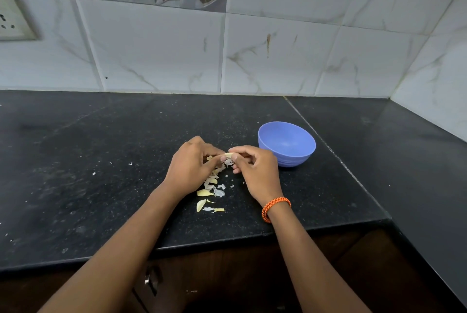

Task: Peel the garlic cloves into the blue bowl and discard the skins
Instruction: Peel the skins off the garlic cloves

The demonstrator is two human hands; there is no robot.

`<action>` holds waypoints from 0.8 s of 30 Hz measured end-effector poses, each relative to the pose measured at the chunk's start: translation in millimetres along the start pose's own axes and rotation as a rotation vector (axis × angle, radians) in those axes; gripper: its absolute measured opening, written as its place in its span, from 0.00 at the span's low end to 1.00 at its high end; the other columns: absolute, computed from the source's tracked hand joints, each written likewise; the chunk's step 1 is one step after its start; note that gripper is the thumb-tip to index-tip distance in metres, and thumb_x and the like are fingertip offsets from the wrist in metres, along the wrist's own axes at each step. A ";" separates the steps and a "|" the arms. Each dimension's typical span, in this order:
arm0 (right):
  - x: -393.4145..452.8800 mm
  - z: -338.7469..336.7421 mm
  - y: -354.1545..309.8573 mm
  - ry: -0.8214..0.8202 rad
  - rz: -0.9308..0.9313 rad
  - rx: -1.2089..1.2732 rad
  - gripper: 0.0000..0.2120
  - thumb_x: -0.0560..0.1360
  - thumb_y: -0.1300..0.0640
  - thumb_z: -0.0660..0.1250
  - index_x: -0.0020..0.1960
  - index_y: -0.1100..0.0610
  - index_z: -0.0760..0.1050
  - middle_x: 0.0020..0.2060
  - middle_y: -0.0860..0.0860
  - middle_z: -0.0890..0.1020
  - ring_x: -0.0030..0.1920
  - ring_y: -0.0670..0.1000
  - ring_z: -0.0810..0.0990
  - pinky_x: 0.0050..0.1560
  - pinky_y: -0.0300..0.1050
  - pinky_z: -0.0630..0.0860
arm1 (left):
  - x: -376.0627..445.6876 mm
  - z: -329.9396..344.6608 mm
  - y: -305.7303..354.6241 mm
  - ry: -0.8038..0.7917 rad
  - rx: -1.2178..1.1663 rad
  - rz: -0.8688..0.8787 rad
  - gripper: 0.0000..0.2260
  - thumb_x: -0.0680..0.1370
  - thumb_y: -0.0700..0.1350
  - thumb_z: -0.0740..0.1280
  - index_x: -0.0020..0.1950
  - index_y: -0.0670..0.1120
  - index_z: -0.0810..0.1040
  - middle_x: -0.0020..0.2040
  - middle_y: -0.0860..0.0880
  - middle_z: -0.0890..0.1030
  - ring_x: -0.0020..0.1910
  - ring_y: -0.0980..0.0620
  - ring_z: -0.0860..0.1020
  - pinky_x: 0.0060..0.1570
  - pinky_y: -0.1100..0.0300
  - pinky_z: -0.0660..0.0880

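Observation:
My left hand point(192, 163) and my right hand point(255, 173) meet over the black counter, both pinching one pale garlic clove point(229, 155) between their fingertips. Papery skin hangs just under the clove. Below the hands lies a small heap of loose garlic cloves point(203, 193) mixed with white skins point(218, 192). The blue bowl point(286, 143) stands just right of my right hand, tilted toward me; I see nothing inside it.
The black counter point(101, 161) runs to a tiled wall behind and a corner at the right. Its front edge point(227, 239) lies close under my forearms. Small skin flecks point(94, 173) are scattered at the left. A wall socket point(12, 17) sits far left.

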State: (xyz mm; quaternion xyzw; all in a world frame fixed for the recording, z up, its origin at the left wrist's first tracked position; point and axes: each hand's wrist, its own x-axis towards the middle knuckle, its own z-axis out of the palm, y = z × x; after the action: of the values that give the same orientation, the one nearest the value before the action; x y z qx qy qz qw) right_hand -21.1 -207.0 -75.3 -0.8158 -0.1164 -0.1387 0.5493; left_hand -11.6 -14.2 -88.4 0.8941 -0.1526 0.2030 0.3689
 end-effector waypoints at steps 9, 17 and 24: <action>-1.8 -4.3 -1.1 0.061 -0.056 0.055 0.05 0.78 0.66 0.74 0.52 0.59 0.87 0.41 0.49 0.88 0.41 0.47 0.88 0.47 0.41 0.85 | 1.4 -3.7 3.2 -0.002 -0.411 -0.084 0.03 0.79 0.45 0.78 0.46 0.51 0.90 0.42 0.53 0.88 0.41 0.47 0.83 0.48 0.48 0.79; -4.5 -0.6 -4.8 0.062 0.188 0.400 0.06 0.79 0.67 0.74 0.55 0.63 0.86 0.44 0.55 0.89 0.45 0.51 0.89 0.48 0.40 0.84 | -1.1 -1.9 0.2 -0.008 -0.250 -0.054 0.02 0.76 0.55 0.77 0.43 0.59 0.87 0.42 0.57 0.86 0.50 0.51 0.78 0.54 0.44 0.77; 5.8 -12.4 -3.0 0.064 -0.057 -0.051 0.07 0.77 0.66 0.74 0.51 0.56 0.88 0.43 0.46 0.89 0.43 0.45 0.87 0.49 0.38 0.83 | 0.6 1.9 -2.2 0.012 -0.033 -0.033 0.03 0.77 0.58 0.77 0.45 0.63 0.87 0.46 0.64 0.85 0.53 0.58 0.75 0.48 0.54 0.73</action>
State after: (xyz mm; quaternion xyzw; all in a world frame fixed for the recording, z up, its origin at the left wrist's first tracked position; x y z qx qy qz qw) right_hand -17.9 -217.2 -66.2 -0.8209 -0.1185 -0.1832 0.5277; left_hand -9.7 -14.2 -90.7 0.8891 -0.1390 0.1997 0.3876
